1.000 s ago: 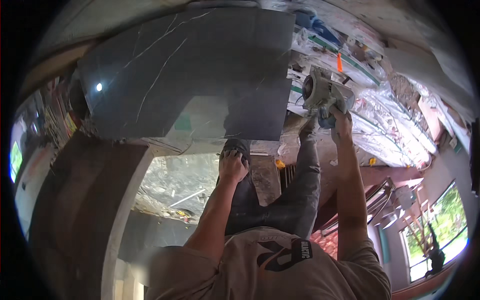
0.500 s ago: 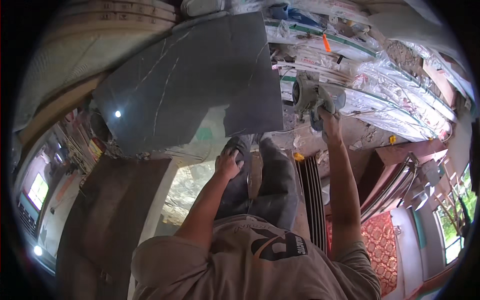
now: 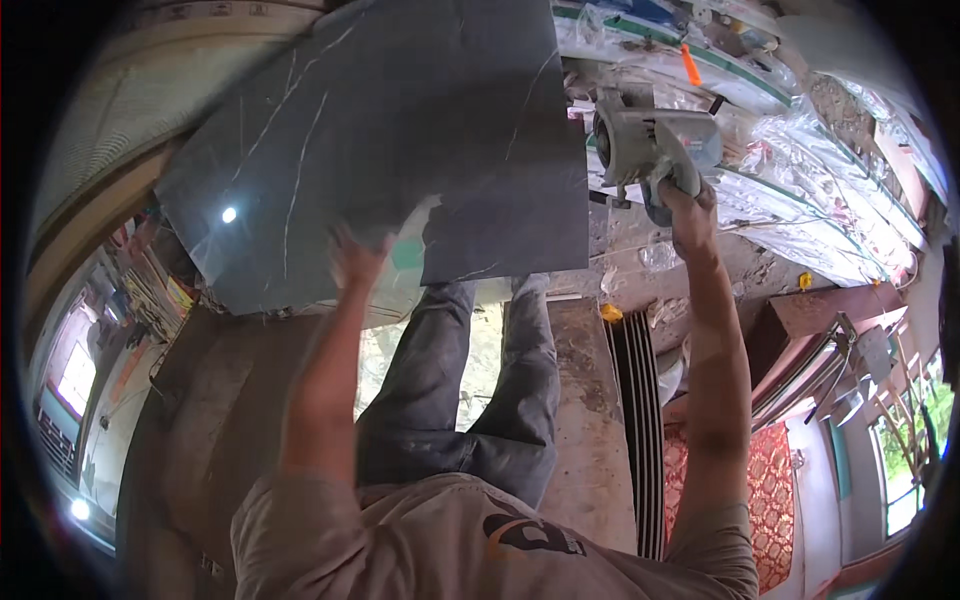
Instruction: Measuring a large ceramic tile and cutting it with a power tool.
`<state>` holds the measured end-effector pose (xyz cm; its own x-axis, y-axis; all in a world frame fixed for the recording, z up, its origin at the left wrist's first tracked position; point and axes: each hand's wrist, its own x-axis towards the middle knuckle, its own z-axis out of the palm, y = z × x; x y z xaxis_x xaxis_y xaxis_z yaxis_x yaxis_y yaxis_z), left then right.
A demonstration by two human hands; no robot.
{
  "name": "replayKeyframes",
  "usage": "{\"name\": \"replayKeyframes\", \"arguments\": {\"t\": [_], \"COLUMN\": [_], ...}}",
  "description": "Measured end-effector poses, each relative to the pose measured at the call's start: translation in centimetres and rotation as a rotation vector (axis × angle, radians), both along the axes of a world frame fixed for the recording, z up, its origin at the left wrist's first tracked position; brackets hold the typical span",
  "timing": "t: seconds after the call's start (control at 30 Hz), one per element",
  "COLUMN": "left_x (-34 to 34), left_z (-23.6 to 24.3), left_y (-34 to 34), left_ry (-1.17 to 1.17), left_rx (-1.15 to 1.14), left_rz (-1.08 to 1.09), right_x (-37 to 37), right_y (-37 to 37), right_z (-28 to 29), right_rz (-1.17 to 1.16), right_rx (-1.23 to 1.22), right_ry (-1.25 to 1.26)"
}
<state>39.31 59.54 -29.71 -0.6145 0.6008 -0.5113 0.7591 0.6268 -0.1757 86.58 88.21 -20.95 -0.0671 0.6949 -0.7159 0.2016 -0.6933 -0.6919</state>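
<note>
A large dark grey slab (image 3: pixel 400 130) with thin white veins lies in front of me, its near edge above my legs. My right hand (image 3: pixel 690 215) is closed round the handle of a grey circular saw (image 3: pixel 635 140), held just off the slab's right edge. Its blade cannot be made out from here. Over the lower left part of the slab is my left hand (image 3: pixel 360 258), blurred by motion, fingers apart and holding nothing. Whether it touches the surface I cannot tell.
Long plastic-wrapped strips (image 3: pixel 800 215) lie at the right, with an orange object (image 3: pixel 691 64) among them. Dark striped panels (image 3: pixel 636 400) stand right of my legs. A brown board (image 3: pixel 200 400) is at the left, and cardboard-like packages (image 3: pixel 200 50) at the far left.
My left hand has left my thigh and moved left over the slab. The right hand has brought the saw slightly up and right. My body has straightened and the legs stand farther apart.
</note>
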Motion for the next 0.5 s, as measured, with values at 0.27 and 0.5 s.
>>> {"name": "replayKeyframes", "arguments": {"t": [0.27, 0.5], "left_x": [-11.1, -10.7], "left_z": [-0.9, -0.2], "left_y": [7.5, 8.0], "left_ry": [-0.148, -0.117], "left_rx": [-0.096, -0.089], "left_rz": [-0.067, -0.066], "right_x": [0.2, 0.0], "right_y": [0.1, 0.5], "right_z": [-2.4, -2.7], "right_rz": [0.008, -0.022], "right_rx": [0.063, 0.091], "right_ry": [-0.078, -0.053]}}
